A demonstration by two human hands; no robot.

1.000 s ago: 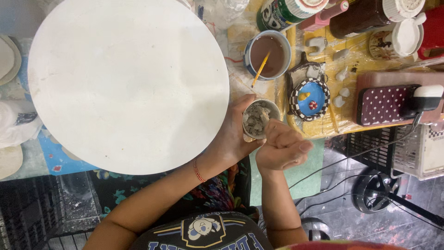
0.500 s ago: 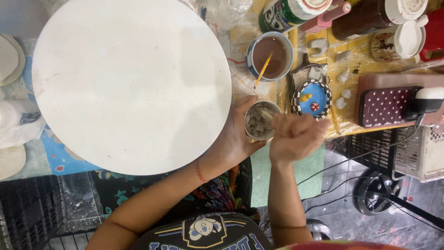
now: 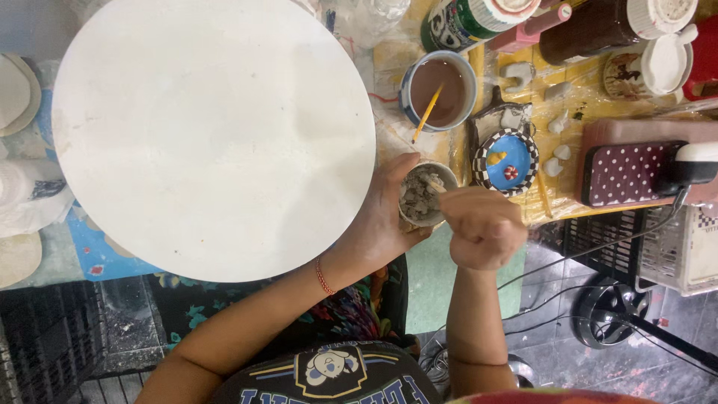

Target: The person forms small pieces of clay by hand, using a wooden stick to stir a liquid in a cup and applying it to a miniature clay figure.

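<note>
Cluttered craft table (image 3: pixel 419 161) under plastic sheeting fills our view, dark floor and wire crates below. We see a big round white board (image 3: pixel 213 135) taking up most of the surface. Our left hand (image 3: pixel 385 221) wraps around a small cup (image 3: pixel 423 194), fingers curled on its near wall, holding it at the table's front edge, just right of the board. The cup holds lumpy grey-white paste, rim smeared. Our right hand (image 3: pixel 482 228) is clenched in a fist just beside the cup, gripping a thin stick (image 3: pixel 436 186) whose tip enters the paste; most of the stick is hidden by the fist.

To stir well, we judge: keep the cup braced firm, upright, off the board's edge; work the lumps against the wall; small strokes so nothing slops out.

Nearby: a blue-rimmed cup of brown liquid (image 3: pixel 438 91) with a yellow brush (image 3: pixel 426 114) in it, a blue dish with checkered rim (image 3: pixel 508 161), a dotted maroon case (image 3: pixel 624 173), small white clay pieces (image 3: pixel 557 157).
</note>
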